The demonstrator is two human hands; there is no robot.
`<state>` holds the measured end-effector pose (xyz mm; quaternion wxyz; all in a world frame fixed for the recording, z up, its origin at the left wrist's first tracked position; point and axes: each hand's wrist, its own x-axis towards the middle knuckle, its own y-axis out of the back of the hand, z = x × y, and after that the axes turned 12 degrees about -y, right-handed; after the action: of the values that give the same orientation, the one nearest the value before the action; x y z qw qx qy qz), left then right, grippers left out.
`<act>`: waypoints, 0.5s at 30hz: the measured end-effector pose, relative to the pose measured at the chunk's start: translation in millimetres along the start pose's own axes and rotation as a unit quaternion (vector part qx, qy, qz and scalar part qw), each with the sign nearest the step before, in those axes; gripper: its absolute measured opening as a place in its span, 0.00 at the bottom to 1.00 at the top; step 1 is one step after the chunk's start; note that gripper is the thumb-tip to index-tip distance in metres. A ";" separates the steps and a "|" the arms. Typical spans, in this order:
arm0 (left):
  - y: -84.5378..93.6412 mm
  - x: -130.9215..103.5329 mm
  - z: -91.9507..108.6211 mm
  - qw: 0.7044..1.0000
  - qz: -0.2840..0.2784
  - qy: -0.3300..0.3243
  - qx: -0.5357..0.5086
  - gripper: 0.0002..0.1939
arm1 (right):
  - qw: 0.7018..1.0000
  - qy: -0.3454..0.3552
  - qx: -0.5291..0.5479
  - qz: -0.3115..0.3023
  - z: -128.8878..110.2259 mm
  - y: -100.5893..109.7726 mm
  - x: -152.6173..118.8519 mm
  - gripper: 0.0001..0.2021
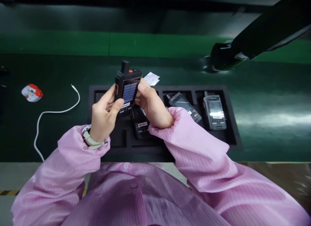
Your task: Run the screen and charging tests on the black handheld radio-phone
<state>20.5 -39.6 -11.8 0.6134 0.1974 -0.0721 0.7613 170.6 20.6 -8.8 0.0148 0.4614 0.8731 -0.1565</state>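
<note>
A black handheld radio (pixel 129 90) with a stub antenna, an orange button on top and a lit screen is held up over the foam tray (pixel 233 128). My left hand (pixel 105 114) grips its left side and lower edge, thumb at the front near a white label. On the other side, my right hand (pixel 154 106) pinches the radio's right edge, thumb beside the screen and fingers partly hidden behind. Beneath my hands lies a second radio (pixel 140 122) in the tray, partly covered. Farther right, a tilted radio (pixel 186 106) and an upright one (pixel 214 112) rest in their compartments.
A white cable (pixel 54 112) curves across the dark green table at left, near a red and white object (pixel 32 92). Small white papers (pixel 152 78) lie behind the tray. A black arm-like tube (pixel 257 31) reaches in from the upper right.
</note>
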 end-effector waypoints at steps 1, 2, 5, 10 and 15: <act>0.4 -1.6 1.0 1.000 0.001 -0.012 0.026 0.28 | 1.000 0.002 -0.008 0.002 0.5 -1.1 0.1 0.23; 0.9 -3.1 1.8 0.998 -0.003 -0.028 0.052 0.27 | 1.000 0.007 -0.018 0.009 0.8 -2.7 -0.1 0.25; 1.6 -5.9 4.4 0.988 -0.028 -0.083 0.127 0.26 | 0.997 0.032 -0.058 0.050 1.9 -9.1 -2.0 0.35; -1.7 -7.0 12.2 0.959 -0.080 -0.138 0.233 0.24 | 0.987 0.035 -0.100 0.122 2.8 -20.0 -5.0 0.39; -4.7 -7.7 13.5 0.953 -0.079 -0.145 0.255 0.24 | 0.982 0.015 -0.099 0.159 0.6 -23.3 -1.2 0.32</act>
<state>29.2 -50.2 -3.1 0.5837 0.4610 0.0523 0.6664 152.3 7.2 -3.1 0.0721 0.5929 0.7999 -0.0580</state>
